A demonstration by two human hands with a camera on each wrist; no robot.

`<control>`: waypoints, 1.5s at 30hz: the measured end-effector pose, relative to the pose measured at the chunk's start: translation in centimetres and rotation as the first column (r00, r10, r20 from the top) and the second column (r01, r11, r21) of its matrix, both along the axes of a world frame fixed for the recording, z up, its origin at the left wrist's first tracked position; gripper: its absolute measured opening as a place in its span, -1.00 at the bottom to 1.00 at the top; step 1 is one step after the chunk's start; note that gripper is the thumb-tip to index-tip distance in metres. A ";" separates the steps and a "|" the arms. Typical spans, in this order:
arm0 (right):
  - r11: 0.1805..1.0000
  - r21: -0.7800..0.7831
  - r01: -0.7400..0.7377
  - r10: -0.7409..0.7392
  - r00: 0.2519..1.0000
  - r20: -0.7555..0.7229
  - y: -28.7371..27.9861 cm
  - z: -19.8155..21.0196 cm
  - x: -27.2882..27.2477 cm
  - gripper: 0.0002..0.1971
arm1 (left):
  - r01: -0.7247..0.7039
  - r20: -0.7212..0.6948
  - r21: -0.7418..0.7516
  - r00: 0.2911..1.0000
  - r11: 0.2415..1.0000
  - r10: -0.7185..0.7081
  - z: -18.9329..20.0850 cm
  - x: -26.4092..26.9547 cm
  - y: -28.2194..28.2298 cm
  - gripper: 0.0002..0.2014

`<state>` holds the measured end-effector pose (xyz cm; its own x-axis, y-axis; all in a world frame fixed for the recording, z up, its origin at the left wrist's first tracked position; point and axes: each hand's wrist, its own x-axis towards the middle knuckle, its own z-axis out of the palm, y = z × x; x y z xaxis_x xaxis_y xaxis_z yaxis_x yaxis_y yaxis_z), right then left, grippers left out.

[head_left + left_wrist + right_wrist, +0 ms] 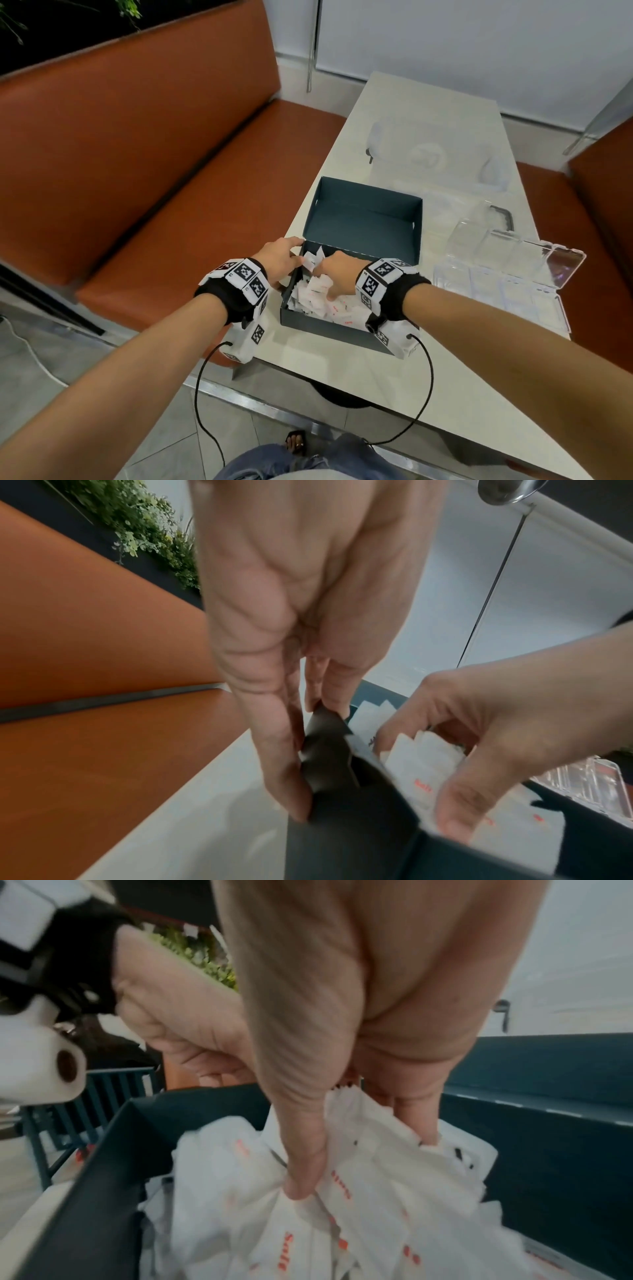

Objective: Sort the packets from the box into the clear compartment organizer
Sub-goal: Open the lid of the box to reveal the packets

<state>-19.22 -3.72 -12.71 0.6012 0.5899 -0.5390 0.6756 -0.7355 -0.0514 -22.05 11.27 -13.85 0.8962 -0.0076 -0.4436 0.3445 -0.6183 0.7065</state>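
Across the upper left of the head view, an orange upholstered bench [130,144], seat and backrest, with green foliage [137,526] above it at the top left of the left wrist view. Through the middle and lower right, a pale table [428,113] running away toward a white wall.

At frame centre on the table, a dark teal box [325,329], lid [366,212] hinged back and standing open behind it. Inside, heaped loosely, white packets [342,308] with red lettering; a few with darker print.

To the right of the box, just beside it, the clear compartment organizer [496,294], lying flat with its transparent lid [520,250] swung open; contents of the compartments not discernible. Farther up the table, another clear container [435,154], faint and hard to read.

Left of centre, the left hand [279,258] at the box's left wall, fingers [284,764] extended down along the outside, thumb on the inner side, pinching the wall's upper edge near the far corner.

Centre, the right hand [337,274] reaching down into the box, thumb [304,1164] and fingers closed on a bunch of white packets in the heap. Exact number in the grip impossible to tell.

Both wrists wrapped in black bands carrying white marker blocks [246,277], cables trailing toward the bottom of the frame.
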 end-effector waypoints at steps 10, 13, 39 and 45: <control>0.873 0.397 0.284 -0.249 0.959 -0.139 -4.2 2.8 0.9 -0.19 | 0.031 -0.004 0.044 1.000 0.999 -0.031 0.5 -0.2 -0.2 -0.54; 0.785 0.469 0.405 -0.348 0.914 -0.207 -5.6 3.8 0.7 -0.10 | 0.057 -0.008 0.071 0.998 0.996 -0.057 0.7 -0.1 0.1 -0.49; -0.012 0.817 0.577 -0.491 0.708 -0.507 -7.1 6.7 0.8 -0.68 | -0.229 -0.263 -0.949 0.954 0.217 -0.145 7.3 3.5 -9.0 -0.45; 0.180 0.826 0.533 -0.533 0.759 -0.374 -10.0 6.8 2.0 -0.85 | -0.243 -0.270 -0.906 0.962 0.346 -0.032 7.8 4.0 -11.1 -0.68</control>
